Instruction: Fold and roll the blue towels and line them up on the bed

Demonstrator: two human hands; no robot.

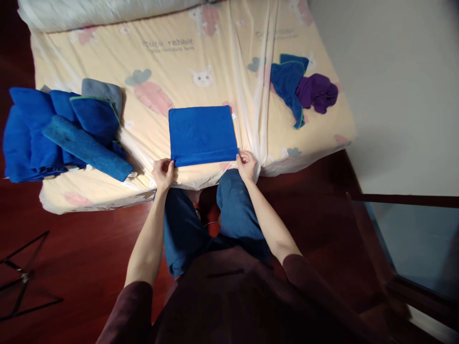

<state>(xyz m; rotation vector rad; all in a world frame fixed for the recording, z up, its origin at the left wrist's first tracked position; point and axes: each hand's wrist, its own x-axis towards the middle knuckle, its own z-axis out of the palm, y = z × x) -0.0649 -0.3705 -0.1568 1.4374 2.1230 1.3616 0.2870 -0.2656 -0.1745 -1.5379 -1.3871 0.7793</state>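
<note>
Towel: one, folded, blue | left hand, right hand: pinching near corners | pile: several blue towels, count unclear | fingertips partly hidden

Person seen from above: a dark maroon top covers the torso, and its sleeves are pushed up to about the elbow, leaving both forearms bare down to the left hand and the right hand. The legs are clad in blue denim trousers, slightly faded at the knees. No rings, watch or gloves can be made out on either hand, and a small red patch shows between the legs, too dim to identify.
</note>
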